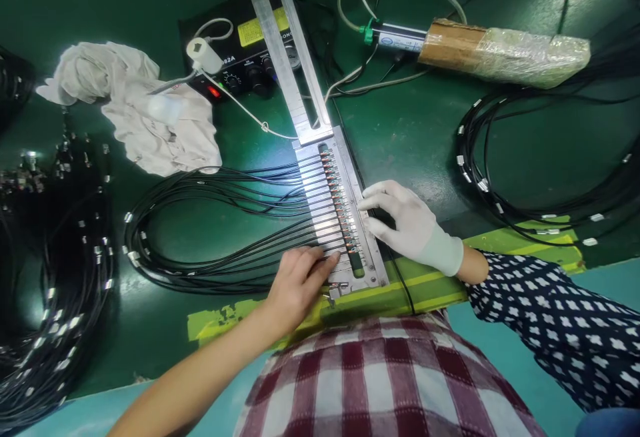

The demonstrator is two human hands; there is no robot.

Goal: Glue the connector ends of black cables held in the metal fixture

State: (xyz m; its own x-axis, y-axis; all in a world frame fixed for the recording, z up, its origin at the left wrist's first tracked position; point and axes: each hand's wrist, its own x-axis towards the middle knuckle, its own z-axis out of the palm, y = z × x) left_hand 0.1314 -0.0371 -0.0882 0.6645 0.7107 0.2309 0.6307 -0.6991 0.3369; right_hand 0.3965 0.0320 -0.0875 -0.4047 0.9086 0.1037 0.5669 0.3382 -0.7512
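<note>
A metal cable jig [325, 227] lies on the green table, with its slotted hinged frame [273, 30] swung away at the far end. Several black cables [240, 253] run side by side into it from the left, their stripped ends and small connectors [341, 207] lined up along the slot. At the jig's near end is my bare left hand [300, 280], fingers curled with thumb and forefinger closed on a black cable; the exact grip is partly hidden. My white-gloved right hand [413, 227] rests by the jig's right edge, fingers apart and fingertips touching it, holding nothing.
Behind the jig stands a black dispenser box [240, 57] with a lit red switch. A wrapped syringe dispenser [470, 50] lies at back right. White cloth [160, 117] is at left. Cable bundles [60, 303] lie left, and another cable coil [480, 177] right. Yellow tape [430, 287] lines the table edge.
</note>
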